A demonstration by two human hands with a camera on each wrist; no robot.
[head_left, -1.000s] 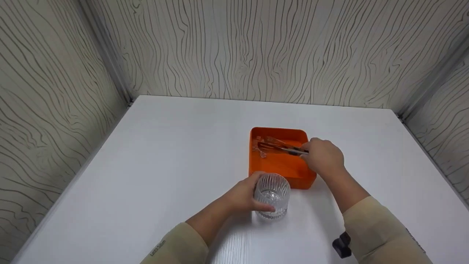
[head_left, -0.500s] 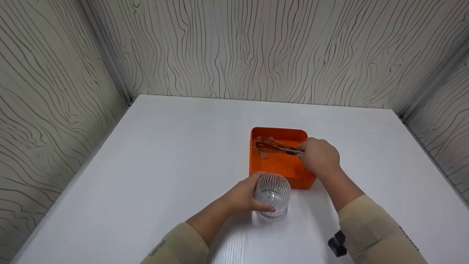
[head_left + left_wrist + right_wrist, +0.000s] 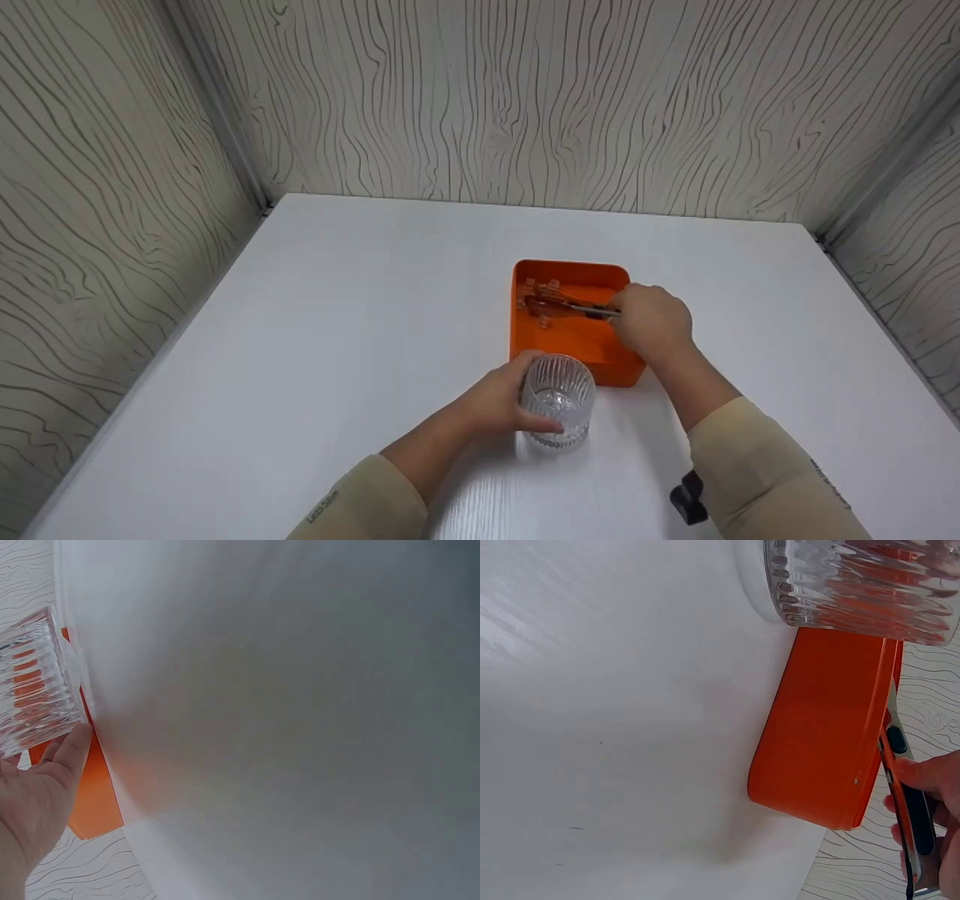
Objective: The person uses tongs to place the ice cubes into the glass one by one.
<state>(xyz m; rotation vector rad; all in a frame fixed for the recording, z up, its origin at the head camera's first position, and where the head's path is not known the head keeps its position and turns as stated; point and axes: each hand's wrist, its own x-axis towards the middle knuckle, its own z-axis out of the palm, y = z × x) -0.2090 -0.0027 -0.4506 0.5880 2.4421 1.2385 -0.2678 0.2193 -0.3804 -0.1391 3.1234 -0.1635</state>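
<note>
My left hand (image 3: 491,399) grips a clear ribbed glass tumbler (image 3: 564,409), thumb along the near side. The tumbler stands upright on the table against the near side of an orange tray (image 3: 589,346). My right hand (image 3: 654,321) holds a pair of tongs (image 3: 589,308) over the tray's right rim; their dark handles (image 3: 917,814) show in the right wrist view. Inside the tray the tong tips (image 3: 541,303) lie among several small clear cubes (image 3: 544,322) at its left end. Whether a cube is between the tips I cannot tell.
A white table (image 3: 375,300) spreads round the tray, with wood-grain patterned panels (image 3: 495,105) behind and at both sides. A small black object (image 3: 688,499) shows beside the right sleeve (image 3: 757,457).
My right hand has shifted slightly left with the tongs, whose tips have dipped a little nearer among the cubes. One cube has moved slightly. The left hand and tumbler stay put.
</note>
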